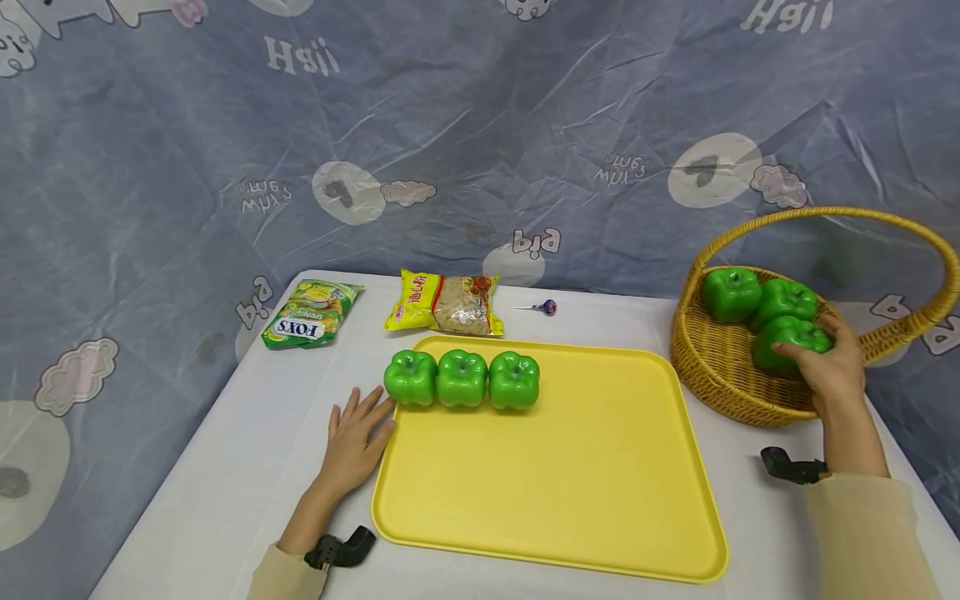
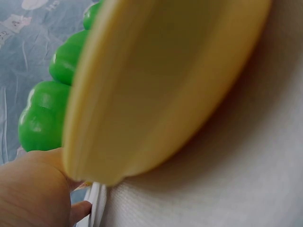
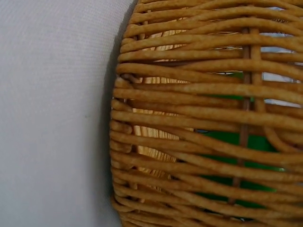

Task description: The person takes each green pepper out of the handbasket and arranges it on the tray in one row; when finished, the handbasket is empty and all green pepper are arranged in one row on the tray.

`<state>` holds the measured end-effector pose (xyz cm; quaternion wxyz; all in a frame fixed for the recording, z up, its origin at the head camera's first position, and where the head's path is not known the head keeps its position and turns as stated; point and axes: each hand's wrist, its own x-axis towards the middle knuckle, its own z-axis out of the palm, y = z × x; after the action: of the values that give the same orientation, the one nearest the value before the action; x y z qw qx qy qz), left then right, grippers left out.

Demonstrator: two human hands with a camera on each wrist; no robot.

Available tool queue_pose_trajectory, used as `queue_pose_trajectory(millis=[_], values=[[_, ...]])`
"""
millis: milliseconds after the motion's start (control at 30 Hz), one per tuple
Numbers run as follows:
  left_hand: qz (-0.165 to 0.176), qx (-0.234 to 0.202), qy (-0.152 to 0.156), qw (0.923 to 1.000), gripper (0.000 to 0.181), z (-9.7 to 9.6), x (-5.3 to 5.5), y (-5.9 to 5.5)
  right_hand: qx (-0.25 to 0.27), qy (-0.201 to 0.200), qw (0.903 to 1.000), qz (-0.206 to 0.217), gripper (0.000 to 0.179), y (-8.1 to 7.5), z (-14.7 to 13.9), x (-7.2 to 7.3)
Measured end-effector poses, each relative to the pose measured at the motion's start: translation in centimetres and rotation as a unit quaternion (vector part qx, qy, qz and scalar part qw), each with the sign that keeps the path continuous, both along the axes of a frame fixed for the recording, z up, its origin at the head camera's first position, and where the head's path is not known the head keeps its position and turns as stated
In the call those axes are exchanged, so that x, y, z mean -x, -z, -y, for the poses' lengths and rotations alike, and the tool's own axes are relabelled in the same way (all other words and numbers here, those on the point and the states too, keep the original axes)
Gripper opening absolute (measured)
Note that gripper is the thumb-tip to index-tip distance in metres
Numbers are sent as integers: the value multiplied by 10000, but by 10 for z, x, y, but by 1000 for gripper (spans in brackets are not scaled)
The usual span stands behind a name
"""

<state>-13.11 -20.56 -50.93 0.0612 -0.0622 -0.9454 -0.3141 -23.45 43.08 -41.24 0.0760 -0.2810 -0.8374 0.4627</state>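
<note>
In the head view, my right hand [image 1: 840, 362] reaches into a wicker basket [image 1: 701, 383] and grips a green bell pepper [image 1: 783, 340]. Two more green bell peppers [image 1: 731, 293] lie behind it in the basket. My left hand [image 1: 358, 442] rests with fingers spread on the table, at the left edge of a yellow tray [image 1: 555, 483]. Three green bell peppers [image 1: 461, 378] stand in a row at the tray's back left corner. The left wrist view has the tray's edge [image 2: 156, 94] close up. In the right wrist view the basket's wall [image 3: 189, 113] hides my right hand.
Behind the tray lie a yellow food packet [image 1: 450, 304] and a lollipop [image 1: 549, 307]. A green FOX'S candy bag [image 1: 311, 315] is at the table's back left. The basket's tall handle [image 1: 825, 212] arches over it. A patterned grey-blue cloth [image 1: 465, 133] hangs behind the white table.
</note>
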Motion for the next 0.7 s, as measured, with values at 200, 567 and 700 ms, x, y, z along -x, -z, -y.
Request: queue_pose_trajectory(millis=[200,567,700], values=[[7,3,13,10000,44,0,0,0,20,66,9999,86,86,-1,0,1],[15,13,33,10000,43,1,1,0,86,276,9996,-10,89,-10,7,-10],[12,35,24,10000,44,1,0,0,43,251,9995,-185,88,-17,14,-19]])
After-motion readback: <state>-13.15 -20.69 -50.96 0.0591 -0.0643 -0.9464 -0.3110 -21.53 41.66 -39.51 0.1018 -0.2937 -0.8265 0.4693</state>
